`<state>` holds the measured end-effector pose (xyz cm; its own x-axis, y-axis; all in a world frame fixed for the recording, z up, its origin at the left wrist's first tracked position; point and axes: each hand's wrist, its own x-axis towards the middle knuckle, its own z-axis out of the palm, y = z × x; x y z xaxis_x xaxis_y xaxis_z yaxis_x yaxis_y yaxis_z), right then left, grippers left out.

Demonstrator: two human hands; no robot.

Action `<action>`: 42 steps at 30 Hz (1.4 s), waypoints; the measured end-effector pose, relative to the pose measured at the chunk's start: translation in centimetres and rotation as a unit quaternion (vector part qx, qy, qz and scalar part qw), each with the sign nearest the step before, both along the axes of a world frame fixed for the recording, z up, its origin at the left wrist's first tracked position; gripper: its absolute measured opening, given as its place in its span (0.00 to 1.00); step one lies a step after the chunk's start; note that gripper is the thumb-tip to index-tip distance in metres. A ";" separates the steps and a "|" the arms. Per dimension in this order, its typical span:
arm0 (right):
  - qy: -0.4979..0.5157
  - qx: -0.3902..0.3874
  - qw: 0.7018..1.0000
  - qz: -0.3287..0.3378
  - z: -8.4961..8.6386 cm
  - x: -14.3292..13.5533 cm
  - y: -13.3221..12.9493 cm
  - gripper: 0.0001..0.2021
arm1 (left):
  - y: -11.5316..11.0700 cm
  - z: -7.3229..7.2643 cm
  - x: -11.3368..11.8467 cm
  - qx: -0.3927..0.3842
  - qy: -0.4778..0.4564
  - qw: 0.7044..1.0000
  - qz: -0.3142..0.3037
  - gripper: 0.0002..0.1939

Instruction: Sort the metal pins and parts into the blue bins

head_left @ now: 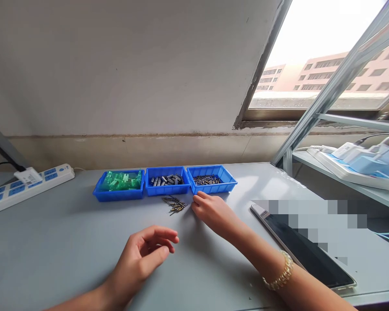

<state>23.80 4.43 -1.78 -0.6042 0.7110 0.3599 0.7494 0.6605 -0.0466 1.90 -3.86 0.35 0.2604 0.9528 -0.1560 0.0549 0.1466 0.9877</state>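
My left hand (144,255) hovers above the grey table, fingers loosely curved with a gap to the thumb and nothing between them. My right hand (214,212) is at the right side of a small loose pile of thin metal pins (175,204). Its fingers are curled together, and whatever they may hold is hidden. Just behind it stands a blue bin (214,188) with many similar small metal pins inside. The middle blue bin (167,189) contains dark grey block-shaped pieces (168,180). In the left blue bin (119,196) lie translucent green pieces (121,180).
A tablet-like device (298,242) with a dark screen lies on the right of the table (68,250), partly blurred out. One power strip (29,185) sits at the left edge, another (353,166) on a shelf at right. A wall (132,86) rises behind the bins.
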 end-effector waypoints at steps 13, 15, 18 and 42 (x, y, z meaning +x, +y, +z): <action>0.455 -0.370 0.808 0.059 1.9 -2.4 -3.5 0.02 | 0.4 -0.6 0.3 0.011 0.003 0.998 0.062 0.12; 0.451 -0.325 0.830 0.054 2.0 -2.8 -4.0 0.03 | 0.4 -0.8 0.3 0.000 0.000 0.999 0.051 0.13; 0.421 -0.216 0.877 0.082 2.0 -3.3 -4.5 0.04 | 0.4 -0.8 0.5 -0.006 0.000 1.000 0.006 0.14; 0.395 -0.092 0.907 0.115 0.6 -4.1 -5.0 0.07 | 0.3 -0.6 0.6 -0.046 -0.079 0.995 0.048 0.15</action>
